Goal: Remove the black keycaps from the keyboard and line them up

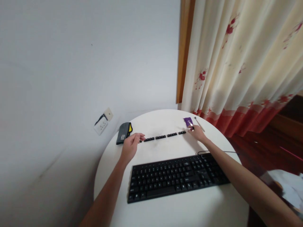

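Note:
A row of black keycaps (160,137) lies in short groups across the far half of the round white table (151,118). My left hand (133,142) is at the row's left end, fingers loosely stretched to the right, with no object visible in them; it partly hides the keycaps there. Past the right end of the row, my right hand (197,132) pinches a small black keycap (193,128) between its fingertips. Nearer to me lies a black keyboard (175,176), its top strip showing no keys. My right forearm crosses above its right end.
A purple packet (188,121) and a thin light-coloured stick tool (199,124) lie beyond my right hand. At the left edge is a grey pouch (123,132) with yellow inside. The keyboard's cable (227,152) runs off to the right. Wall and curtain (220,69) border the table.

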The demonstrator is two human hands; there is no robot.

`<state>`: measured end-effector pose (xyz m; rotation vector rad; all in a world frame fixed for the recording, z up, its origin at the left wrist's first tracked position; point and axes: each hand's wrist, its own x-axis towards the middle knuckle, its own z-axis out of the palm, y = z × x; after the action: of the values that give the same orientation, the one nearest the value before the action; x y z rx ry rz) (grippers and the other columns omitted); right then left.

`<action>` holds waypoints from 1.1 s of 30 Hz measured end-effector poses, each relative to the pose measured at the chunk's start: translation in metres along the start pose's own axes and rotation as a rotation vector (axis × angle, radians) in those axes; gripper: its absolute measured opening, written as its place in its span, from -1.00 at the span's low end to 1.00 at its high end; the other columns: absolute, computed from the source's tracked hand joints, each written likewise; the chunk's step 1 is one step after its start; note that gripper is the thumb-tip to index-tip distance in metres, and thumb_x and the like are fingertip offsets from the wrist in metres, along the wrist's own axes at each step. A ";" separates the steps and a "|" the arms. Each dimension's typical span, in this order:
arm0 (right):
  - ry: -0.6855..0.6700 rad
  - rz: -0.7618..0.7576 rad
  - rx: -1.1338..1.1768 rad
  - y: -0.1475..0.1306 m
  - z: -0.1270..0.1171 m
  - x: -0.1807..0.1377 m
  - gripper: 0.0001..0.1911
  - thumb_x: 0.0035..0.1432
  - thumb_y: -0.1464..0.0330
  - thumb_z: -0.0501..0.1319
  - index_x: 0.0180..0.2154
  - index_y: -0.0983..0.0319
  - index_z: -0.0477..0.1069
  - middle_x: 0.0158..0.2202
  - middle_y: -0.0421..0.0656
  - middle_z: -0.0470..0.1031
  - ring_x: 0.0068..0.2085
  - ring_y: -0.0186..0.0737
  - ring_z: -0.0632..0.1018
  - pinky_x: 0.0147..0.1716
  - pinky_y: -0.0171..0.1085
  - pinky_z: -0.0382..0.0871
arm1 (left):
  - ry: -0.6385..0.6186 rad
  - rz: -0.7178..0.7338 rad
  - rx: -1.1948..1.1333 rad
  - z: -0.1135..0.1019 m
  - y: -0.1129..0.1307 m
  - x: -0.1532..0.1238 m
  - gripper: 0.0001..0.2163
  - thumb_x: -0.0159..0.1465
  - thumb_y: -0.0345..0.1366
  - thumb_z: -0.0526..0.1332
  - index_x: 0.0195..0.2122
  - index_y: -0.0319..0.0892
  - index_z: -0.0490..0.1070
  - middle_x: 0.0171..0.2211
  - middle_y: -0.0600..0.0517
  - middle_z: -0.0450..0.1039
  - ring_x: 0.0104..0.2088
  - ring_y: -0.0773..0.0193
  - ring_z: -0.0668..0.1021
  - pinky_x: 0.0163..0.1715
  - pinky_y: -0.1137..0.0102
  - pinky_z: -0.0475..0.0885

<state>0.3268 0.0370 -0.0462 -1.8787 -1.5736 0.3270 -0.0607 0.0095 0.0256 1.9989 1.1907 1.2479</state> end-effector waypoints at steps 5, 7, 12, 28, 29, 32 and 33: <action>0.092 -0.018 0.120 -0.020 -0.025 -0.022 -0.66 0.23 0.33 0.01 -0.14 0.35 0.48 -0.24 0.00 0.57 -0.23 -0.14 0.53 -0.20 -0.26 0.33 | -0.072 -0.161 0.151 -0.031 -0.012 -0.021 -0.67 0.31 -0.10 0.05 -0.20 -0.24 0.49 -0.31 -0.08 0.57 -0.39 0.25 0.56 -0.51 0.45 0.42; 0.145 -0.044 0.242 -0.029 -0.033 -0.034 -0.62 0.26 0.26 -0.02 -0.19 0.32 0.49 -0.28 -0.02 0.56 -0.26 -0.14 0.52 -0.22 -0.23 0.33 | -0.107 -0.211 0.192 -0.036 -0.022 -0.045 -0.68 0.28 -0.11 0.09 -0.19 -0.22 0.50 -0.31 -0.08 0.57 -0.41 0.23 0.58 -0.53 0.44 0.44; 0.147 -0.064 0.577 -0.055 -0.040 -0.063 -0.57 0.26 0.13 -0.02 -0.22 0.31 0.46 -0.35 -0.05 0.51 -0.38 -0.21 0.47 -0.37 -0.26 0.36 | -0.060 -0.332 0.236 -0.041 -0.043 -0.117 -0.74 0.23 -0.14 0.16 -0.19 -0.17 0.52 -0.27 -0.06 0.57 -0.41 0.22 0.59 -0.52 0.40 0.50; -0.171 -0.260 0.540 -0.138 0.010 -0.126 -0.61 0.32 0.17 -0.06 -0.13 0.22 0.45 -0.38 -0.16 0.44 -0.33 -0.20 0.44 -0.29 -0.28 0.29 | -0.019 -0.311 0.012 0.000 -0.006 -0.161 -0.77 0.22 -0.24 0.22 -0.12 -0.16 0.54 -0.18 -0.09 0.49 -0.18 0.16 0.56 -0.20 0.31 0.52; -0.212 -0.278 0.556 -0.144 0.014 -0.130 -0.64 0.31 0.19 -0.03 -0.13 0.22 0.44 -0.39 -0.18 0.44 -0.37 -0.22 0.43 -0.32 -0.29 0.29 | -0.017 -0.310 0.005 0.001 -0.008 -0.161 -0.77 0.24 -0.24 0.21 -0.14 -0.17 0.55 -0.20 -0.10 0.49 -0.20 0.16 0.56 -0.22 0.31 0.52; -0.328 -0.401 0.600 -0.166 0.032 -0.140 -0.78 0.28 0.27 0.06 -0.17 0.22 0.41 -0.37 -0.20 0.44 -0.39 -0.27 0.42 -0.34 -0.31 0.28 | -0.020 -0.328 -0.030 0.001 -0.013 -0.160 -0.76 0.27 -0.21 0.17 -0.15 -0.19 0.55 -0.24 -0.09 0.49 -0.30 0.21 0.55 -0.34 0.36 0.52; -0.364 -0.443 0.597 -0.174 0.039 -0.143 -0.82 0.27 0.30 0.07 -0.20 0.22 0.40 -0.37 -0.20 0.44 -0.38 -0.28 0.42 -0.33 -0.31 0.28 | -0.024 -0.334 -0.041 0.001 -0.013 -0.161 -0.75 0.28 -0.20 0.16 -0.15 -0.20 0.54 -0.24 -0.09 0.49 -0.32 0.22 0.55 -0.37 0.37 0.52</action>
<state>0.1336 -0.0747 0.0021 -1.0247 -1.8135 0.8611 -0.0969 -0.1232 -0.0582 1.6936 1.4054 1.0678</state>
